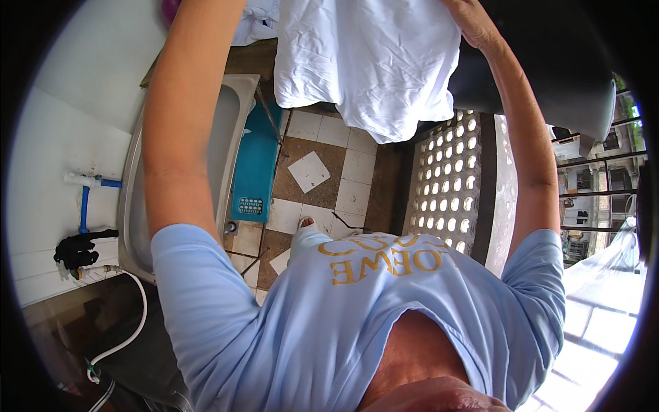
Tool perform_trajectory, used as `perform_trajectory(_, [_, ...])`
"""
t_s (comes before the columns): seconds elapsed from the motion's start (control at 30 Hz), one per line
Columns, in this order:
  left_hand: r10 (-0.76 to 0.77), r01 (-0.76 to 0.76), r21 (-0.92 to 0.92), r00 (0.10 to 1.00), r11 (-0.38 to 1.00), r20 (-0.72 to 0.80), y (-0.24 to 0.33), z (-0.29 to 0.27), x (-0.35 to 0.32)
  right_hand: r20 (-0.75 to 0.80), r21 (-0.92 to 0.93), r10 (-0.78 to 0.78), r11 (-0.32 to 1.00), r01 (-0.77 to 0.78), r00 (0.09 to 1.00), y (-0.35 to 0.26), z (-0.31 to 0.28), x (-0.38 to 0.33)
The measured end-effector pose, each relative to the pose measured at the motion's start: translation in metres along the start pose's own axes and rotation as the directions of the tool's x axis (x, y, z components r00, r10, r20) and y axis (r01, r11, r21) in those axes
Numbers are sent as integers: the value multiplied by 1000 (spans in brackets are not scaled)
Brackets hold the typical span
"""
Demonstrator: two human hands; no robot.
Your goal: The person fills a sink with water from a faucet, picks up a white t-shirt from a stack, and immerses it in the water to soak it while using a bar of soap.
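A crumpled white cloth (364,62) hangs from the top edge, spread between my raised arms; its kind of garment or linen does not show. My right hand (473,24) is partly cut off by the top edge and appears closed on the cloth's upper right side. Of my left arm only the forearm and upper arm show, reaching up past the top edge, so that hand is out of view. More white fabric (257,22) lies bunched beside my left forearm.
At left a metal basin (237,123) stands beside a teal plastic tray (257,161). A black cloth (77,253) hangs by blue pipes and a white hose (143,309). A perforated panel (446,185) and a black surface (549,62) are at right; tiled floor (353,182) lies below.
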State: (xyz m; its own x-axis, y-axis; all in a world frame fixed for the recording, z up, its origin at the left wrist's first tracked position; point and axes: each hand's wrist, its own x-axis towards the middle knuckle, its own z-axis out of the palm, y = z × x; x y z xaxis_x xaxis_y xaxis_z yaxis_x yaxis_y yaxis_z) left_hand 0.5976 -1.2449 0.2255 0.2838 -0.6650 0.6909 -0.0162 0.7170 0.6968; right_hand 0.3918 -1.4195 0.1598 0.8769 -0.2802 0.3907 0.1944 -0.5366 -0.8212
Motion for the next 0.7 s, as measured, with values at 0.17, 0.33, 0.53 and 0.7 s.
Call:
perform_trajectory(0.17, [523,-217,742,828,634,-205,-88,8,-105,-81,207,232,955,-211,969,-35,-48,-5])
perform_trajectory(0.33, [-303,400,269,891,876,-338,-236,26,-222,66,255,245,933,-254,967,-4,-76,12])
perform_trajectory(0.53, [-352,422,197,883,885,-311,-223,11,-234,-94,176,378,917,-359,921,32,-120,-27])
perform_trajectory(0.7, [-191,303,242,898,922,-396,-188,-7,-203,-175,12,426,902,-431,888,45,-126,-50])
